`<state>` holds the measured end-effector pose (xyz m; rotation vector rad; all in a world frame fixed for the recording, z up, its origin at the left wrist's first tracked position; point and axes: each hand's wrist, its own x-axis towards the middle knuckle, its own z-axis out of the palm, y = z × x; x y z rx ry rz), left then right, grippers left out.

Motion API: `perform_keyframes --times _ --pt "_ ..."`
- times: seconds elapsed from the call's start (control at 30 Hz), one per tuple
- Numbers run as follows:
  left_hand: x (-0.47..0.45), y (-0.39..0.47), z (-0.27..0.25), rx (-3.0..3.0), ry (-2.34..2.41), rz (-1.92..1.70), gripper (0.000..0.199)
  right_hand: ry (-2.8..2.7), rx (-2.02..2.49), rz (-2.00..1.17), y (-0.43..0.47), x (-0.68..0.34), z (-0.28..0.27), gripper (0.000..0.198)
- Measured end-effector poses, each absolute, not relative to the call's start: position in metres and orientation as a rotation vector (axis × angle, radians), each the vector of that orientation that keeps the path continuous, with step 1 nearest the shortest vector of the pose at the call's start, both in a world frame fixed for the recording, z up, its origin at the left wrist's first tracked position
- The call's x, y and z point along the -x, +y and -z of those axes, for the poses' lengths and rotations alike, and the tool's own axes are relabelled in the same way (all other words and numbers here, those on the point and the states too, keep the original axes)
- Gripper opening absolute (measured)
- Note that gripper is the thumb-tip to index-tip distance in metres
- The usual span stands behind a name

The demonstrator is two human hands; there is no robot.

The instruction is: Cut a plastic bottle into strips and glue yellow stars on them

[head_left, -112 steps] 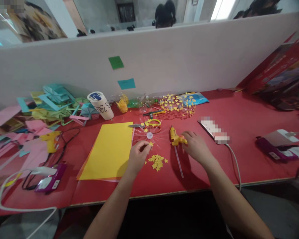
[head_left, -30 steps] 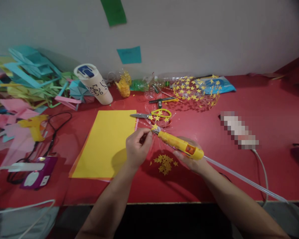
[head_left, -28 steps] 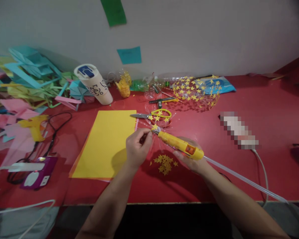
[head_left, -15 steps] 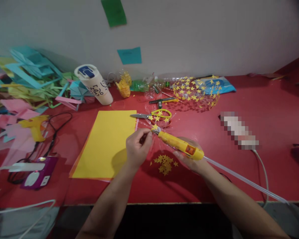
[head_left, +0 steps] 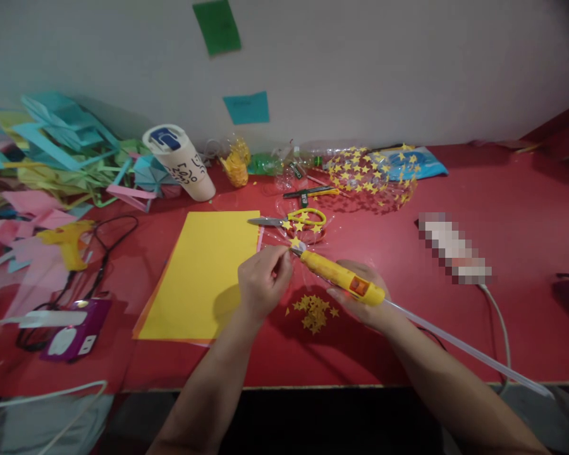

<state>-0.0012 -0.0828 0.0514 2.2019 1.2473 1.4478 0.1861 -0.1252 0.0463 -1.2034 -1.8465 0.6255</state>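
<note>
My right hand (head_left: pixel 360 294) is closed around a yellow hot glue gun (head_left: pixel 334 272), its metal nozzle aimed left. A long clear glue stick (head_left: pixel 464 346) sticks out of the gun's rear. At the nozzle tip, my left hand (head_left: pixel 264 273) is pinched; whatever lies between its fingertips is too small to make out. Just beyond the nozzle is a clear plastic piece with several yellow stars (head_left: pixel 295 241) on it. Below the gun, a small heap of loose yellow stars (head_left: pixel 314 314) lies on the red table (head_left: pixel 275 363).
Yellow paper sheets (head_left: pixel 199 272) lie left, with scissors (head_left: pixel 270 221) at their corner. Farther back stand a white tumbler (head_left: pixel 183 164) and a star-covered clear plastic piece (head_left: pixel 365 170). A second glue gun (head_left: pixel 69 243), a purple power strip (head_left: pixel 71 338) and folded paper (head_left: pixel 66 126) occupy the left.
The glue gun has shifted very slightly left, and its glue stick has tilted a little lower. My left hand stays pinched by the nozzle.
</note>
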Motion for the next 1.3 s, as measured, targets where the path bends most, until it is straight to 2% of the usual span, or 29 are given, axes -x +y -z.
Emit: perform_keyframes --times 0.07,0.23,0.37,0.47,0.6,0.67,0.73,0.83,1.0,1.3 --pt "0.002 -0.082 -0.051 -2.264 1.211 -1.46 0.014 -1.846 1.177 -0.534 -0.124 -0.188 -0.046 0.035" --pt "0.001 -0.084 -0.053 -1.918 1.226 -1.365 0.013 -1.641 1.34 -0.388 -0.119 -0.212 -0.045 0.014" --pt "-0.004 -0.085 -0.055 -1.631 1.138 -1.267 0.013 -1.741 1.628 -0.21 -0.11 -0.248 -0.04 0.014" --pt "-0.007 -0.087 -0.059 -1.499 1.038 -1.185 0.015 -1.989 1.792 -0.318 -0.102 -0.269 -0.029 0.025" --pt "-0.006 -0.089 -0.065 -1.392 0.98 -1.132 0.015 -2.14 1.922 -0.477 -0.097 -0.283 -0.015 0.023" --pt "-0.005 -0.09 -0.067 -1.357 0.977 -1.146 0.014 -2.168 1.915 -0.44 -0.097 -0.285 -0.015 0.028" --pt "-0.003 -0.09 -0.067 -1.32 0.957 -1.143 0.013 -2.13 1.879 -0.28 -0.099 -0.281 -0.022 0.027" --pt "-0.002 -0.09 -0.067 -1.232 0.915 -1.081 0.012 -2.013 1.657 -0.078 -0.107 -0.259 -0.047 0.016" --pt "-0.004 -0.091 -0.07 -1.078 0.887 -0.935 0.015 -2.125 0.986 -0.166 -0.114 -0.196 -0.085 0.011" --pt "-0.003 -0.093 -0.081 -0.956 0.871 -0.816 0.017 -2.14 0.781 0.019 -0.104 -0.174 -0.093 0.01"
